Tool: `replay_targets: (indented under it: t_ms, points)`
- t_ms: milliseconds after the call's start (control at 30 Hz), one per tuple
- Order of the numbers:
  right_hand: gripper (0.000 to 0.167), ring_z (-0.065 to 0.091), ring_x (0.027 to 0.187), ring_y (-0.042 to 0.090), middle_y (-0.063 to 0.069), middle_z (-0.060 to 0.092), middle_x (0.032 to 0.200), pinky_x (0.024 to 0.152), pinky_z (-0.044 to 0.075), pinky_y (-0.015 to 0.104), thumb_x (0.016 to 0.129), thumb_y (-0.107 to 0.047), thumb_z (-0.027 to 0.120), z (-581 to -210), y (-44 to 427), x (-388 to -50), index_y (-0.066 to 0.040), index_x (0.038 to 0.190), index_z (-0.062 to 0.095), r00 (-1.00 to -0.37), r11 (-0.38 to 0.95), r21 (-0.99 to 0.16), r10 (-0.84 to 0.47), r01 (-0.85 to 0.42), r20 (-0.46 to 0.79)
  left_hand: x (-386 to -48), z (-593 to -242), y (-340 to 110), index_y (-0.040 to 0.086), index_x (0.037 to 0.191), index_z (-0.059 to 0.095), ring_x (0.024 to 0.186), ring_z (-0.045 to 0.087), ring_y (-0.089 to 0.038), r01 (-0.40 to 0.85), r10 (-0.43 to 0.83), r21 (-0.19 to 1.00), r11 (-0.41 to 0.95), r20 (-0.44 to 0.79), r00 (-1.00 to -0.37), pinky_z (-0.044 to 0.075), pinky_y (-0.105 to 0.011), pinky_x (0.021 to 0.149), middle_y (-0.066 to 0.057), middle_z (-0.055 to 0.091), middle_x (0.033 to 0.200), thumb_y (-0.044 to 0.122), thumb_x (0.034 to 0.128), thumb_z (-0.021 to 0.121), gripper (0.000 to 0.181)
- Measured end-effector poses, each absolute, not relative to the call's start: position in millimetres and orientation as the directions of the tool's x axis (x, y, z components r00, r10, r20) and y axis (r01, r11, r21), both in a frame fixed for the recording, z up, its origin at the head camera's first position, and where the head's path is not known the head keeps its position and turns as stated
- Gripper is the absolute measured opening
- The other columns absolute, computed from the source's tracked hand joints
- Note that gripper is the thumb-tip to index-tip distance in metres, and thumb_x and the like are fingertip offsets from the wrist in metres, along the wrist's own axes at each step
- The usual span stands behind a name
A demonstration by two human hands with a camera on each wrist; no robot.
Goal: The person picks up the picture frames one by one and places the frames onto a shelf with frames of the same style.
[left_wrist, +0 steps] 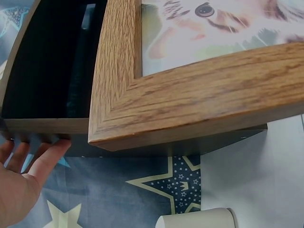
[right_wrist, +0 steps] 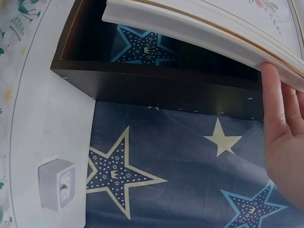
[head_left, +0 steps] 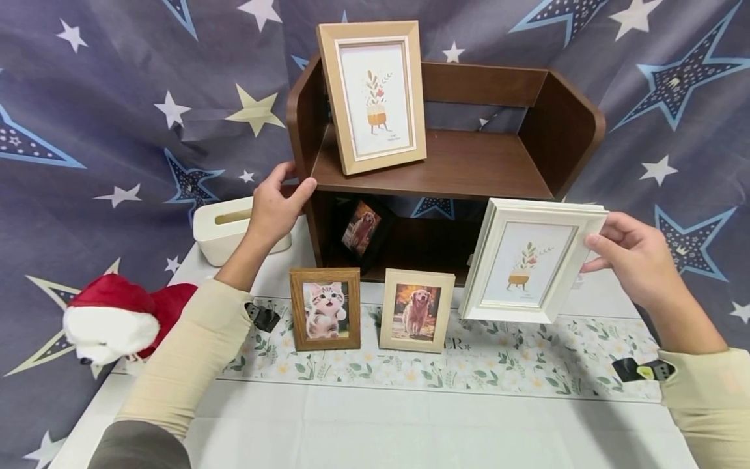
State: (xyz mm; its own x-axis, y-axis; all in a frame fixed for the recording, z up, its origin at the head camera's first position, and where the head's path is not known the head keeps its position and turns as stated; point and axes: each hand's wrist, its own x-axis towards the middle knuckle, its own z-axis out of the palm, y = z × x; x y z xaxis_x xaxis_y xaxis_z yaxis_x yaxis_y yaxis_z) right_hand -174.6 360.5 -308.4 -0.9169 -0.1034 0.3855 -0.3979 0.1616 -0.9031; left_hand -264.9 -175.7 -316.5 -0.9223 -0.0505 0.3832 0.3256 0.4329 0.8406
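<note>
Behind the shelf hangs a star-patterned backdrop (head_left: 135, 49), and under the shelf spreads a white-covered table (head_left: 351, 423). The dark brown shelf (head_left: 474, 153) itself has two levels, and a tan frame (head_left: 377, 98) with a plant print stands on its upper level, toward the left. The white frame (head_left: 529, 264), with a similar print, is tilted in front of the shelf's lower right; whether its bottom edge touches anything I cannot tell. A red and white plush toy (head_left: 114, 319) lies off to the shelf's front left, and a white tissue box (head_left: 219, 234) sits beside the shelf's left side. My right hand (head_left: 635, 257), just outside the shelf's right side, pinches the white frame's right edge, thumb in front and fingers behind. My left hand (head_left: 274, 207) touches the shelf's left side, thumb at the front edge; how far its fingers curl I cannot tell. I judge the step in hand to be positioning the white frame while I steady the shelf; the next move seems to call for a firm pinch and clearance from the shelf's front edges. Before the shelf stand a brown cat-picture frame (head_left: 325, 309) and a pale dog-picture frame (head_left: 417, 311); a dark frame (head_left: 360, 228) is in its lower level, at left. Smallest, a pale clock (right_wrist: 57, 185) sits beside the shelf's right side.
</note>
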Motion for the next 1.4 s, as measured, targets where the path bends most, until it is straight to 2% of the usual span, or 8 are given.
replay_targets:
  t_ms: [267, 567, 833, 1133, 1400]
  points:
    - [0.034, 0.075, 0.086, 0.007, -0.003, 0.078, 0.106, 0.06, 0.06, 0.023, 0.096, 0.013, 0.056, -302, 354, -175, -0.002, 0.124, 0.068, -0.897, 0.092, -0.898, -0.153, -0.431, 0.414, -267, -319, -177, 0.01, 0.141, 0.057, 0.109, 0.066, -0.025, 0.335, -0.052, 0.832, 0.443, 0.397, -0.917, 0.055, -0.012, 0.064, -0.017, 0.065, 0.133, 0.04, 0.0978, 0.066, 0.053]
    - [0.033, 0.076, 0.087, 0.007, -0.002, 0.078, 0.107, 0.059, 0.06, 0.024, 0.096, 0.012, 0.057, -293, 348, -176, -0.001, 0.124, 0.068, -0.896, 0.088, -0.897, -0.152, -0.433, 0.417, -264, -316, -176, 0.009, 0.142, 0.055, 0.113, 0.066, -0.028, 0.331, -0.044, 0.838, 0.435, 0.387, -0.921, 0.054, -0.011, 0.065, -0.017, 0.064, 0.135, 0.038, 0.0985, 0.065, 0.053]
    - [0.033, 0.077, 0.083, 0.011, 0.003, 0.079, 0.102, 0.058, 0.06, 0.027, 0.095, 0.019, 0.052, -282, 341, -178, 0.002, 0.118, 0.069, -0.873, -0.052, -0.889, -0.17, -0.455, 0.457, -264, -317, -177, 0.008, 0.142, 0.055, 0.112, 0.066, -0.03, 0.331, -0.044, 0.834, 0.441, 0.388, -0.921, 0.055, -0.012, 0.064, -0.019, 0.064, 0.134, 0.038, 0.0986, 0.065, 0.054]
    - [0.034, 0.077, 0.087, 0.014, 0.008, 0.078, 0.105, 0.058, 0.059, 0.028, 0.094, 0.022, 0.048, -270, 338, -180, 0.008, 0.118, 0.066, -0.85, -0.135, -0.869, -0.186, -0.475, 0.493, -266, -318, -178, 0.008, 0.143, 0.054, 0.114, 0.065, -0.03, 0.333, -0.038, 0.832, 0.443, 0.389, -0.92, 0.054, -0.011, 0.066, -0.018, 0.062, 0.136, 0.039, 0.0983, 0.065, 0.056]
    - [0.037, 0.078, 0.09, 0.021, 0.015, 0.077, 0.107, 0.06, 0.06, 0.031, 0.093, 0.027, 0.042, -259, 336, -184, 0.014, 0.12, 0.063, -0.817, -0.262, -0.838, -0.218, -0.478, 0.534, -264, -317, -177, 0.009, 0.144, 0.054, 0.114, 0.065, -0.031, 0.327, -0.037, 0.839, 0.436, 0.379, -0.925, 0.055, -0.012, 0.066, -0.017, 0.062, 0.137, 0.039, 0.0983, 0.065, 0.056]
